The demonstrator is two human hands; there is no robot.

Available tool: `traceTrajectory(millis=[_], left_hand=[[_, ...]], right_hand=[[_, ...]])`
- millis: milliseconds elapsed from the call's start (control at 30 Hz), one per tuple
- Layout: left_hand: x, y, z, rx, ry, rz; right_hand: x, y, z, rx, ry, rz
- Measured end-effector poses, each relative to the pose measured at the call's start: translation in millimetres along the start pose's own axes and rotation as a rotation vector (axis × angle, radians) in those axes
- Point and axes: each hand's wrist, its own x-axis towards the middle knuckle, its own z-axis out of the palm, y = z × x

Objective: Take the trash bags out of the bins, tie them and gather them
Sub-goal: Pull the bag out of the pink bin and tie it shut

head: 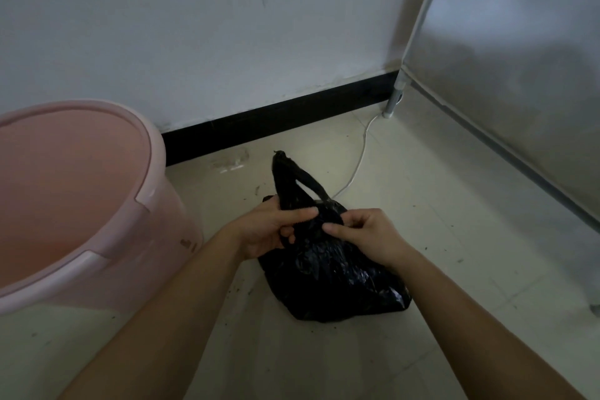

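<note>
A black trash bag [337, 282] lies on the pale tiled floor in the middle of the view. One of its handle loops sticks up behind my hands. My left hand [272, 230] grips one twisted handle strip of the bag, thumb laid across it. My right hand [367, 234] pinches the other strip at the bag's neck, right beside the left hand. A pink bin [74, 204] stands at the left with no bag in it.
A white wall with a black skirting board [279, 120] runs behind the bag. A grey fabric-covered rack [506, 81] on metal legs stands at the right. A thin white cable [360, 153] trails over the floor from its leg. Dirt specks dot the tiles.
</note>
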Motion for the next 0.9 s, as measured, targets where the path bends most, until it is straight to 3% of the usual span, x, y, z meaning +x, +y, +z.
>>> traceTrajectory(millis=[133, 267, 400, 567, 767, 900], left_hand=[[1, -3, 4, 0.112, 0.039, -0.013], [1, -5, 2, 0.089, 0.041, -0.017], [2, -6, 1, -0.05, 0.044, -0.005], [0, -8, -2, 0.006, -0.099, 0.052], [4, -4, 6, 0.114, 0.092, 0.033], [0, -1, 0, -0.056, 0.023, -0.011]], right_hand=[[-1, -16, 2, -0.054, -0.051, -0.009], [-4, -20, 0, -0.111, -0.1, 0.008], [-8, -26, -10, -0.009, -0.171, 0.099], [-10, -23, -11, -0.035, -0.064, 0.101], [-9, -25, 5, -0.171, -0.045, 0.04], [-12, -34, 0, -0.09, -0.01, 0.068]])
